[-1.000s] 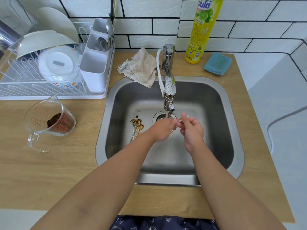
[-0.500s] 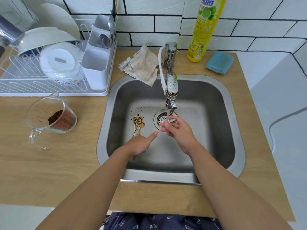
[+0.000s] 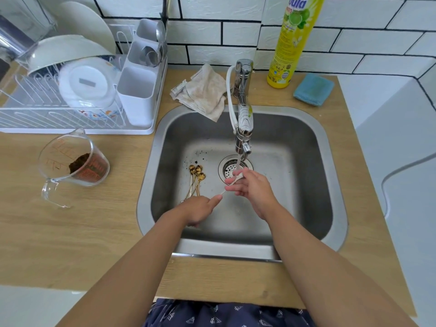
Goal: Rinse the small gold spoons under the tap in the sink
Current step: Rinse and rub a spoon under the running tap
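White tiled wall with dark joints at the top of the frame, wooden counter (image 3: 70, 232) below it, steel sink (image 3: 330, 185) in the middle.

Right hand (image 3: 253, 192) at the centre of the frame, fingers (image 3: 232, 187) curled loosely around a pale thin spoon (image 3: 232, 182), directly under the thin stream of water (image 3: 238, 165) from the tap (image 3: 244, 128). Upper end of this spoon between the fingertips, lower end slanting down to the left. Left hand (image 3: 200, 208) lower and to the left, mostly closed, index finger and thumb pinched on the lower tip of the same spoon. Exact contact at that tip too small to tell for sure.

Just above the left hand, on the sink floor: small gold spoons (image 3: 195, 178) in a bunch, bowls toward the back, left of the drain (image 3: 226, 169). Some dark crumbs beside them.

Further out: crumpled cloth (image 3: 205, 93) over the back edge of the sink, yellow detergent bottle (image 3: 292, 41) and blue sponge (image 3: 313, 89) at upper right. Dish rack (image 3: 47, 119) with white plates and a cutlery holder (image 3: 139, 97) at upper left. Glass measuring cup (image 3: 73, 161) with brown powder inside at the left, on the counter.
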{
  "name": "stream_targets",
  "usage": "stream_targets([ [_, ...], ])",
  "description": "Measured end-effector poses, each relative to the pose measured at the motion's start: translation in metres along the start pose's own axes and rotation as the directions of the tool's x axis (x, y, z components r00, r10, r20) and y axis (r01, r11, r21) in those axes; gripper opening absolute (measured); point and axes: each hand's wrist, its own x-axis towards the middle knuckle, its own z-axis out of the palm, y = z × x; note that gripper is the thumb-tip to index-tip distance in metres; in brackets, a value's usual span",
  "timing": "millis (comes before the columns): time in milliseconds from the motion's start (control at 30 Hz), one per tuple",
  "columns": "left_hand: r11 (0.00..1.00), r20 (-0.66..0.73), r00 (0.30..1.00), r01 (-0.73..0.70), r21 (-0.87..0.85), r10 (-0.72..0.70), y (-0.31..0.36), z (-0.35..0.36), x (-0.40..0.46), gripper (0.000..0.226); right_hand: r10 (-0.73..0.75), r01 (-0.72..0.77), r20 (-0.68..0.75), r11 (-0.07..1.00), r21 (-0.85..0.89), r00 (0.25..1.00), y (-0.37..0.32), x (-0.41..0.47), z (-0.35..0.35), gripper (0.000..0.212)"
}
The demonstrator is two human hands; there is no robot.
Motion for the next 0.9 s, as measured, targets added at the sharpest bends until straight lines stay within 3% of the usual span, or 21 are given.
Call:
stream_targets([
  [167,0.965,0.136,0.99,0.078,-0.25,-0.045,0.0023,-0.0013,-0.0026,0.071,-0.103,0.105,0.028,0.99,-0.091,0.994,0.0025,-0.0028,0.0001,0.012],
  [267,0.931,0.208,0.975,0.15,-0.333,-0.082,0.0011,-0.0012,-0.002,0.07,-0.115,0.109,-0.028,0.98,-0.167,0.993,0.0025,-0.0024,0.0016,0.027],
  [467,0.93,0.243,0.964,0.183,-0.32,-0.106,-0.004,-0.0025,-0.0008,0.068,-0.175,0.164,-0.011,0.943,-0.29,0.985,0.0063,-0.0033,0.0011,0.015],
  [567,0.927,0.245,0.964,0.181,-0.328,-0.102,-0.0034,-0.0022,-0.0016,0.067,-0.13,0.119,-0.031,0.961,-0.249,0.991,0.005,-0.0042,0.0029,0.029],
  [733,0.919,0.255,0.96,0.198,-0.341,-0.112,-0.0028,-0.0021,-0.0031,0.067,-0.159,0.147,-0.016,0.943,-0.299,0.987,0.0057,-0.0049,0.0023,0.018],
  [900,0.918,0.27,0.954,0.217,-0.333,-0.128,-0.0013,-0.0024,-0.0036,0.066,-0.123,0.111,-0.027,0.953,-0.282,0.992,0.0061,-0.0037,0.0032,0.03],
])
